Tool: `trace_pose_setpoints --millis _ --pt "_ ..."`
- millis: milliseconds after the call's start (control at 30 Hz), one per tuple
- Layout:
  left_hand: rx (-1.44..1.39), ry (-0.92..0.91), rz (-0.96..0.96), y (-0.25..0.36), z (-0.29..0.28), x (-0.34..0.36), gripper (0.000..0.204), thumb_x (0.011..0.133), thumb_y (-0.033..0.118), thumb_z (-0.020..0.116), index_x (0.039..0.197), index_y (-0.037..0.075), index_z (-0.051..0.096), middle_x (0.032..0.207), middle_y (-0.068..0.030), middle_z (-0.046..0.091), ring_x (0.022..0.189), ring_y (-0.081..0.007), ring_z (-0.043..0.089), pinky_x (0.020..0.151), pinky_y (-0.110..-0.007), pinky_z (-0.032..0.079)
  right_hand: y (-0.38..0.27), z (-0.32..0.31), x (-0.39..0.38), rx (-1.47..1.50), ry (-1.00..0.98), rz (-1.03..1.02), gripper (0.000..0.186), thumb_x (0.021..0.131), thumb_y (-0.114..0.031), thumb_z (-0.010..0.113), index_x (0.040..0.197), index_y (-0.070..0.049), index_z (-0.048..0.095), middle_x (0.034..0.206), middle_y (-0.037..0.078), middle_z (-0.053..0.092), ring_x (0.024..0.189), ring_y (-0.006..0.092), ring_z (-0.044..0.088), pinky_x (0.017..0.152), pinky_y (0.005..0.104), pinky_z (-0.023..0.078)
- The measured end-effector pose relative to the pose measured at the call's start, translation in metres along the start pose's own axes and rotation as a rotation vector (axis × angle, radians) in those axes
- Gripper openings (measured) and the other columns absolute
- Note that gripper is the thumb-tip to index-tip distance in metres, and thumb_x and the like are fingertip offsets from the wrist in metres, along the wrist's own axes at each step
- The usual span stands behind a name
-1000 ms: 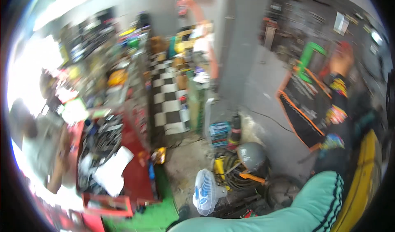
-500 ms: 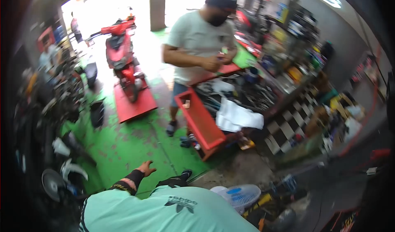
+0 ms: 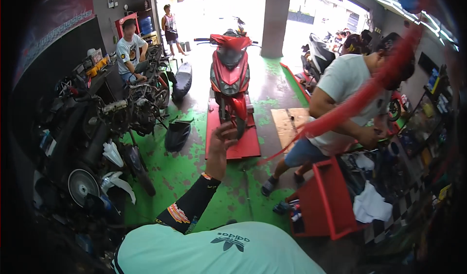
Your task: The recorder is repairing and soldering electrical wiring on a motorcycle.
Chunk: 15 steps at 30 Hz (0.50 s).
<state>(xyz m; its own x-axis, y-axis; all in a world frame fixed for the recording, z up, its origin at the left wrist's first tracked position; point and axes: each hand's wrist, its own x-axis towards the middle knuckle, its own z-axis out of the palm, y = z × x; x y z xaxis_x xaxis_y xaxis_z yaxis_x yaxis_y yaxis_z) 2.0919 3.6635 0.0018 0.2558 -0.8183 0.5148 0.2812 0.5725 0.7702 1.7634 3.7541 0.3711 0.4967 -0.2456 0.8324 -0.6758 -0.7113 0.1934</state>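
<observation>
My left hand is raised in front of me, its fingers apart and slightly curled, with nothing in it. A black patterned sleeve covers that forearm. Behind the hand stands a red scooter on a red platform; the fingers overlap its front wheel in the picture, and the hand looks well short of it. My right hand is out of view. A blurred red hose or cord sweeps across the right side, close to the camera.
To the right, a person in a white shirt stands by a red tool cart with a white cloth on it. Stripped motorcycles and a wheel line the left. Another person sits there. A black seat lies on the green floor.
My view has swung rightward-tilted to level, showing the scooter head-on. My left hand has risen from low beside me to in front. The red hose has come into view.
</observation>
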Motion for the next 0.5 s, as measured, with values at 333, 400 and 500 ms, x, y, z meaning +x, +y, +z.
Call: trace_pose_setpoints --millis 333,400,500 --pt "0.182 -0.428 -0.590 -0.002 -0.114 0.021 0.055 0.091 0.025 0.073 0.136 0.002 0.050 0.133 -0.0145 0.058 0.121 -0.0259 0.058 0.100 -0.041 0.049 -0.023 0.345 0.005 0.665 -0.181 0.087 0.038 0.084 0.005 0.058 0.120 -0.005 0.066 0.125 0.014 0.060 0.086 0.0287 0.071 0.071 0.0375 0.057" --pt "0.303 -0.244 -0.734 -0.047 -0.133 0.017 0.037 0.090 0.007 0.073 0.124 0.001 0.060 0.107 -0.0075 0.068 0.099 -0.0180 0.067 0.089 -0.033 0.053 -0.011 0.392 -0.003 0.670 -0.111 0.126 0.036 0.084 0.004 0.058 0.117 -0.005 0.067 0.124 0.014 0.061 0.089 0.0309 0.070 0.073 0.0393 0.057" --pt "0.405 0.017 -0.656 -0.101 -0.169 0.002 0.025 0.092 0.005 0.070 0.115 0.000 0.063 0.095 -0.0042 0.067 0.087 -0.0126 0.066 0.081 -0.029 0.053 0.025 0.459 -0.008 0.762 -0.028 0.187 0.037 0.085 0.005 0.057 0.119 -0.006 0.065 0.123 0.013 0.061 0.091 0.0321 0.070 0.074 0.0386 0.057"
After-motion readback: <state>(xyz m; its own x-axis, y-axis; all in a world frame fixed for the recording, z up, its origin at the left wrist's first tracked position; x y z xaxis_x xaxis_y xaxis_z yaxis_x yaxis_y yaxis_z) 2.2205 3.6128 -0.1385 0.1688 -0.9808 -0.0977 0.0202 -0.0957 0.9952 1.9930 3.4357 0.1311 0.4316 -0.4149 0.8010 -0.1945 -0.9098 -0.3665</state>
